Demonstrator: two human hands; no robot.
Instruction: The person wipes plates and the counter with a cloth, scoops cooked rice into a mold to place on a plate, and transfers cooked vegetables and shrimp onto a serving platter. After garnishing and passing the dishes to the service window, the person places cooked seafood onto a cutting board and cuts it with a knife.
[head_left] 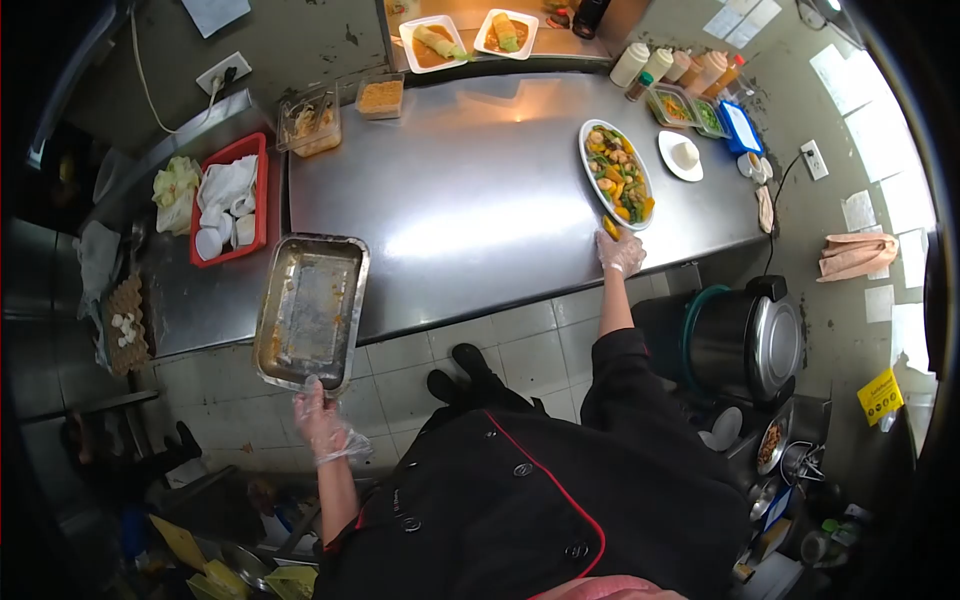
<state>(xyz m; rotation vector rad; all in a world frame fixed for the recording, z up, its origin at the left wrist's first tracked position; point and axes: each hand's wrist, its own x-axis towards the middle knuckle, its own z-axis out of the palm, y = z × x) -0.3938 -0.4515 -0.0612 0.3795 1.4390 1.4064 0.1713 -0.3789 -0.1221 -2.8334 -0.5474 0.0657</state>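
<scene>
An oblong metal baking tray (311, 300) with brown residue hangs partly over the counter's front edge. At its near rim is my left hand (324, 420), in a clear plastic glove, thumb on top and fingers closed on the rim. My right hand (621, 251), also gloved, is at the lower end of a white oval platter (586, 160) of shrimp and vegetables. Its fingers are closed around a yellow piece (611, 227) that sticks out at the platter's end. Whether it also touches the platter's rim cannot be made out.
Steel counter (430, 200) runs across. Red bin (262, 200) with cloths and cups stands left, near food tubs (380, 98). Small white plate (681, 157), sauce bottles (630, 64) and containers are right. Two filled dishes (506, 34) sit behind. A large pot (776, 345) stands lower right.
</scene>
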